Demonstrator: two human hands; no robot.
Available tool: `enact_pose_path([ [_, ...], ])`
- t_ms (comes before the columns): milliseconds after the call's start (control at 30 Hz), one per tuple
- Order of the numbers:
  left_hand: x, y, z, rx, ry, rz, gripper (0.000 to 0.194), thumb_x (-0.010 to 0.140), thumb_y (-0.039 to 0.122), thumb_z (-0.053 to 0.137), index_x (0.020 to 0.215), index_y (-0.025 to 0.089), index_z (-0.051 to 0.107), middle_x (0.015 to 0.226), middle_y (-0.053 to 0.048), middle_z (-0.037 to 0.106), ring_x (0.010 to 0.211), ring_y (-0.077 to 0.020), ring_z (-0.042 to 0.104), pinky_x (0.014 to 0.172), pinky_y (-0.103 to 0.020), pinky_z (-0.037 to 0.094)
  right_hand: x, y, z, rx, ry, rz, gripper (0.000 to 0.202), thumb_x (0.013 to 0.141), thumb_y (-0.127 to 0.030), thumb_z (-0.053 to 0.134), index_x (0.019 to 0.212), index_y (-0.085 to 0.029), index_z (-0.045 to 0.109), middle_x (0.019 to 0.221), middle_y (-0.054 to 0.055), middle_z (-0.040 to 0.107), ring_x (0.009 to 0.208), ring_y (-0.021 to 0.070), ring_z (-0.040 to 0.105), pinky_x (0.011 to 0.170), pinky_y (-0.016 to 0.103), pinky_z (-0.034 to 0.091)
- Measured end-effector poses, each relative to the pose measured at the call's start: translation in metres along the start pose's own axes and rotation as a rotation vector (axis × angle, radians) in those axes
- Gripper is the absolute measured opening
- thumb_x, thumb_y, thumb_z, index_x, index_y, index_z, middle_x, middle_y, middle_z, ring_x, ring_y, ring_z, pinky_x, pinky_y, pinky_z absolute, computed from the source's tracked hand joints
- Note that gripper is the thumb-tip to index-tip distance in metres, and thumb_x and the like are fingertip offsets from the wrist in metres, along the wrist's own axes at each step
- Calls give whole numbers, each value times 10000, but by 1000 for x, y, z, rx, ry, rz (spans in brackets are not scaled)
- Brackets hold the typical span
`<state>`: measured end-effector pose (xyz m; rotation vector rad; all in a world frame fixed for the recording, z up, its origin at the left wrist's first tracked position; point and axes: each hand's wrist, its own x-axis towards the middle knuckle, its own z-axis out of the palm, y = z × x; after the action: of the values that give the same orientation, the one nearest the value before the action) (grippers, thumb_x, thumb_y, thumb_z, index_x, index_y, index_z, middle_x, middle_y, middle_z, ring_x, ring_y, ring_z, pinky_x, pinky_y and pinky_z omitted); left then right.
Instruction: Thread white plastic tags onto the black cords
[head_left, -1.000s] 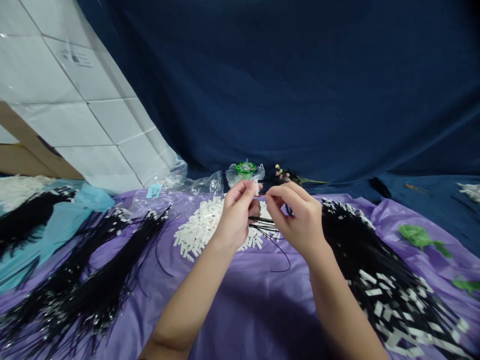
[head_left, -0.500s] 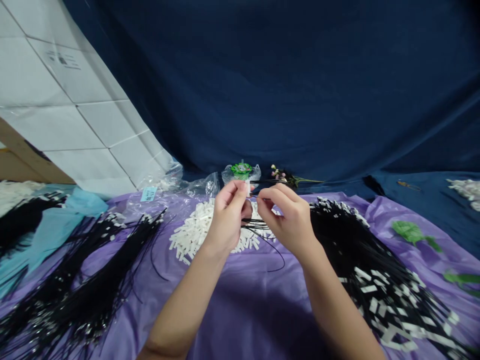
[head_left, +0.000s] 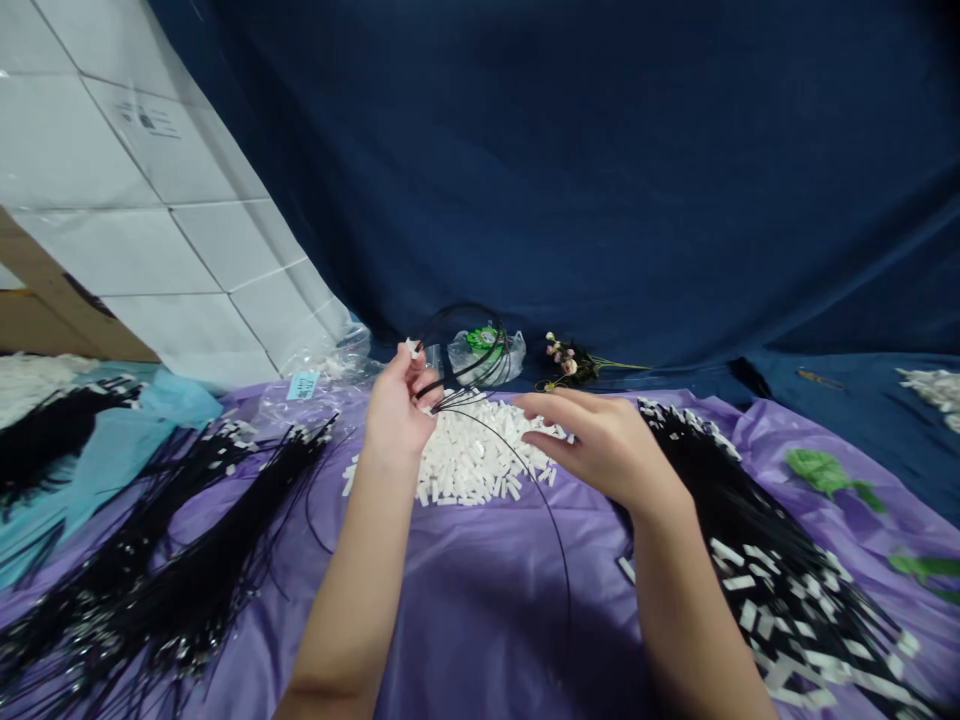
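My left hand (head_left: 399, 408) is closed around a few thin black cords (head_left: 450, 398), which loop up beyond the fingers. One strand curves down across the purple cloth. At its fingertips, a small white tag (head_left: 412, 347) sticks up from the thumb and index finger. To the right, my right hand (head_left: 604, 440) is open, thumb apart from the stretched fingers, with nothing visible in it. It hovers over the right edge of a pile of small white tags (head_left: 469, 465), beside a large bundle of black cords with white tags (head_left: 694, 480).
More black cord bundles (head_left: 217, 540) lie at the left on the purple cloth (head_left: 480, 620). Behind the pile are a plastic bag with a green item (head_left: 486, 343) and some flowers (head_left: 566, 357). A dark blue curtain (head_left: 570, 180) hangs at the back; green pieces (head_left: 821, 470) lie right.
My hands have separated. The left has moved left with the cords and white tag, while the right has let go of a cord, shifted slightly right and opened its pinched fingers.
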<state>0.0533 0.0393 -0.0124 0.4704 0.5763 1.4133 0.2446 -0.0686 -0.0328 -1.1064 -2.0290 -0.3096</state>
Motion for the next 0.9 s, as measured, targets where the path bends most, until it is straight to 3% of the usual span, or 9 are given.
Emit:
enact_pose_path([
  [67,5,-1,-3,-18,25,22,237,958,177,463,731,128,509,576,36,480,350,-10,304,297,-137,179,2,-3,13,22,-56,-59,376,860,-247,695,1229,-267,625,905,5,717,738,122,671,661,218,497],
  [133,8,-2,-5,-21,40,39,239,960,176,458,732,127,512,574,38,478,349,-9,301,300,-137,181,6,-8,25,172,-40,-127,244,880,-251,673,1124,-252,685,865,0,717,720,100,666,662,202,500],
  [233,10,-5,-7,-2,50,79,208,933,194,517,734,133,513,588,41,482,358,-10,315,311,-135,188,11,-12,30,477,90,-162,65,876,-198,669,898,-182,728,819,22,718,712,94,668,665,202,529],
  [367,8,-8,-6,59,69,143,176,874,230,610,748,144,522,621,49,492,376,-6,324,325,-129,190,9,4,21,734,297,-17,73,815,-181,729,885,-194,746,730,24,702,669,135,668,611,260,551],
  [467,6,-11,-3,114,55,168,181,820,265,672,774,149,541,637,59,481,386,-1,308,334,-125,174,6,24,15,929,505,100,74,810,-316,737,846,-252,741,702,-6,618,573,129,625,561,301,566],
  [600,3,-16,-1,183,23,202,216,750,293,723,801,152,567,683,56,486,399,-2,315,338,-126,174,4,36,9,1033,729,164,274,769,-595,695,755,-321,685,724,-41,437,564,73,522,634,286,582],
  [700,-1,-23,0,245,-17,200,221,732,299,730,801,156,576,721,45,496,412,-3,328,344,-130,167,3,31,5,1116,674,172,261,809,-602,645,764,-346,671,643,-58,325,443,42,339,433,146,440],
  [767,-6,-28,1,302,-66,212,218,742,319,726,791,166,578,703,46,475,422,-10,334,351,-134,162,3,23,5,1151,626,171,238,813,-563,667,768,-329,671,594,-68,318,390,37,274,329,128,298],
  [900,-19,-35,6,377,-193,263,219,787,362,703,770,184,576,688,41,475,436,-19,324,368,-149,184,7,3,10,949,513,221,124,794,-365,746,809,-247,712,630,-33,521,443,63,443,389,200,371],
])
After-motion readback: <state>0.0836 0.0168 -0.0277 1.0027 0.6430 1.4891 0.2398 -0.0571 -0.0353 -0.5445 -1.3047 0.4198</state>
